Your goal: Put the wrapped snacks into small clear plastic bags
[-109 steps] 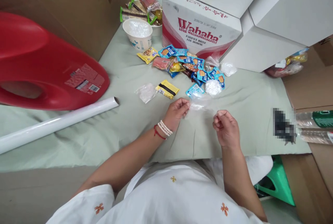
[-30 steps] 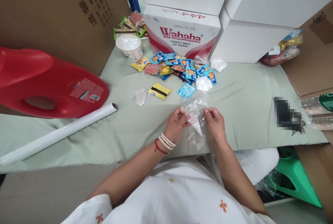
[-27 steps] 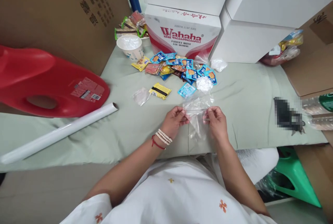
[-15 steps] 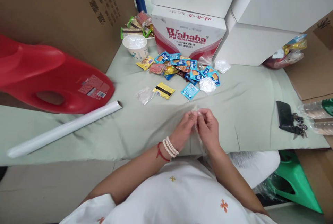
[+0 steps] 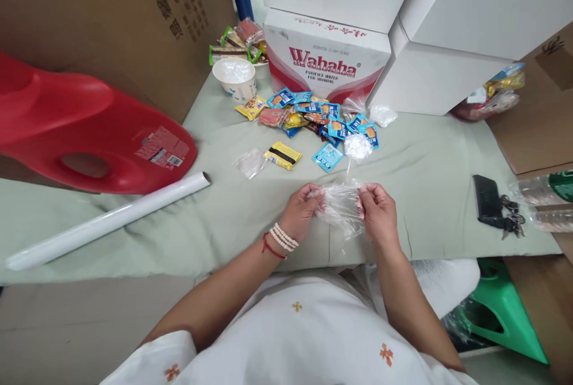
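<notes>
Between my hands a clear plastic bag [image 5: 341, 207] is stretched out sideways, its loose end hanging towards me. My left hand [image 5: 302, 209] pinches its left edge, and my right hand [image 5: 378, 209] pinches the right one. Just beyond lie a blue snack packet [image 5: 327, 157] and a yellow snack packet [image 5: 283, 155], each on its own. A crumpled clear bag [image 5: 251, 163] touches the yellow packet's left end. Behind them is a pile of small snack packets [image 5: 313, 115], with a bunched clear plastic bundle [image 5: 358, 147] at its right front.
A paper bowl [image 5: 234, 79] stands at the back left, near a Wahaha carton [image 5: 329, 57]. On the left are a red jug [image 5: 111, 134] and a white roll [image 5: 107, 221]. A black key case [image 5: 487, 199] with keys lies at the right, beside clear plastic cups [image 5: 544, 190].
My hands were close together on the gathered plastic bag. They have moved apart, left and right, and the bag is now spread between them.
</notes>
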Action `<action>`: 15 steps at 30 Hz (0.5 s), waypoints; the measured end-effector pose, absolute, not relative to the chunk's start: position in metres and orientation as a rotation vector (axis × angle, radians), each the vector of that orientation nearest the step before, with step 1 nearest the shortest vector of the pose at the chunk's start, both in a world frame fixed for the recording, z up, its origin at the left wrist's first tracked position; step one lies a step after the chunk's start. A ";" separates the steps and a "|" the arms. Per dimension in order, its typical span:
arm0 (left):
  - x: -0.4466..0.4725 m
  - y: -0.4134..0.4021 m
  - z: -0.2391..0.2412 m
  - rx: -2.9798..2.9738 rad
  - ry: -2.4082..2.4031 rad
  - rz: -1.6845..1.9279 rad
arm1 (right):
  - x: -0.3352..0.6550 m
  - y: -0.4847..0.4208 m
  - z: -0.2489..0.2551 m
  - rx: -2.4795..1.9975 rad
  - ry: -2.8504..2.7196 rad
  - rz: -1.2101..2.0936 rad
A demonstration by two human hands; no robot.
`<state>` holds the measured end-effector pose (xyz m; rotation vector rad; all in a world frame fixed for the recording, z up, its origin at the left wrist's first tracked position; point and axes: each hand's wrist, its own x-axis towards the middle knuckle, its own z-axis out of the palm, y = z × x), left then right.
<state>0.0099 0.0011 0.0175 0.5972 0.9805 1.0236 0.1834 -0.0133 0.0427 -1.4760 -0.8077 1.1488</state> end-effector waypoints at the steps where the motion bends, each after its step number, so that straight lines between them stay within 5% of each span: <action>1: 0.007 0.003 0.018 0.569 0.976 1.028 | 0.185 -0.012 0.042 -1.477 -0.801 1.156; 15: -0.052 0.017 0.023 0.501 0.929 0.859 | 0.232 -0.002 0.025 -1.542 -0.593 1.283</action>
